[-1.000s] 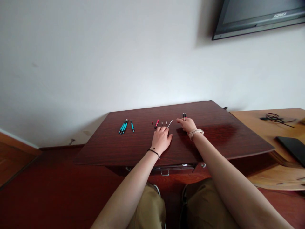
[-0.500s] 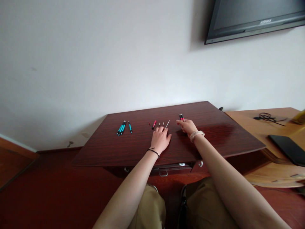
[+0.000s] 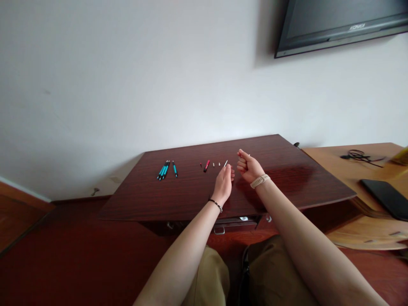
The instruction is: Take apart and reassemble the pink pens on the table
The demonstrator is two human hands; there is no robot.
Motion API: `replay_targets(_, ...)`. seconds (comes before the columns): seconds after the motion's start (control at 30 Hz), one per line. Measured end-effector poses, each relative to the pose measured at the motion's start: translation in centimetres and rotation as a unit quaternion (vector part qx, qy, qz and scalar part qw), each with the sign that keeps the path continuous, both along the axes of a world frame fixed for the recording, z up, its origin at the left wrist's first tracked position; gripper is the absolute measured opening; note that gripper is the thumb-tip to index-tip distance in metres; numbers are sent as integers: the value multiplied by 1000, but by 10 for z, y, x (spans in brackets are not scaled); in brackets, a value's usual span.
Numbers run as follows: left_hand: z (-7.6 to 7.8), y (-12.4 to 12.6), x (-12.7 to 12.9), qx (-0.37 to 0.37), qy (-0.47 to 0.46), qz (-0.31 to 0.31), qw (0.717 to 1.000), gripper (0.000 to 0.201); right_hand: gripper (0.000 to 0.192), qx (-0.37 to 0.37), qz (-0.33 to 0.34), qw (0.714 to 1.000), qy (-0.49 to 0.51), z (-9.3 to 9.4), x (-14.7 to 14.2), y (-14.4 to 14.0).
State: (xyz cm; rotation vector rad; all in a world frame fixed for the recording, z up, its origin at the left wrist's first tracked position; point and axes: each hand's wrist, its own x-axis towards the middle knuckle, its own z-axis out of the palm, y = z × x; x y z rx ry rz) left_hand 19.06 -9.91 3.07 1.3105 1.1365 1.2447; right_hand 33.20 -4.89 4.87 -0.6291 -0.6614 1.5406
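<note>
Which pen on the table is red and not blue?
The red pen piece in the middle of the dark wooden table, just beyond the left hand. The other pens, the blue pens, lie grouped farther left.

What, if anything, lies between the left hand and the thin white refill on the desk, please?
Nothing visible does. The left hand is raised just short of the thin white refill, whose far tip shows past the fingertips. The small loose parts and the red pen piece lie off to its left.
</note>
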Motion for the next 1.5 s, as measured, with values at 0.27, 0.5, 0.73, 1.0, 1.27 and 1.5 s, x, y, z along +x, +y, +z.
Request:
replay_targets(0.27,6,6,27,-247,-479,-46,841,64,42,101,-3,993,-56,17,-33,-14)
replay_targets(0.5,9,11,25,-252,-533,-6,808,63,48,122,-50,987,-89,18,-43,-13)
replay_targets(0.73,19,9,17,-282,-484,55,827,48,44,133,-73,986,-71,25,-37,-16)
replay_targets(1.0,32,1,-3,-168,-470,-24,866,53,41,172,-81,966,-174,23,-27,-23)
replay_targets(1.27,28,4,-28,-123,-431,5,894,55,39,272,-87,852,-438,32,-32,-41)
replay_targets(1.5,20,6,-41,-140,-491,58,858,45,15,308,-44,733,-604,25,-49,-46)
